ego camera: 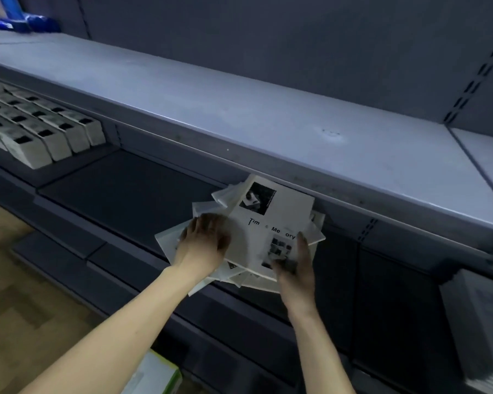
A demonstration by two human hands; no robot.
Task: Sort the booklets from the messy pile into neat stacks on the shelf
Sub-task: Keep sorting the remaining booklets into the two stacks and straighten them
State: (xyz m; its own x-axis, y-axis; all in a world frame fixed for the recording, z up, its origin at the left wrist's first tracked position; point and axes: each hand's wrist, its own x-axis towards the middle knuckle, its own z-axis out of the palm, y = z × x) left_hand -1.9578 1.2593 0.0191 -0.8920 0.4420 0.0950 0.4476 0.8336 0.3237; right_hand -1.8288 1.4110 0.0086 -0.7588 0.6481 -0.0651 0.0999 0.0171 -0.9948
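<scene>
Booklets (241, 237) fanned in messy pile on dark shelf (120, 180), top booklet (271, 223) uppermost. Left hand (204, 243) flat, pressing; right hand (295, 268) pinching its near edge. Best squared against both palms before lifting.

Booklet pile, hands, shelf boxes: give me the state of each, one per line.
booklet pile: messy, fanned out, on the dark shelf.
top booklet: face up, tilted.
left hand: flat on the pile.
right hand: grips the top booklet's edge.
white boxes: lined up in rows.

Looks like a shop: long metal gondola shelving (239, 115) w/ slotted uprights (467, 89), rows of boxed goods (40, 129).
</scene>
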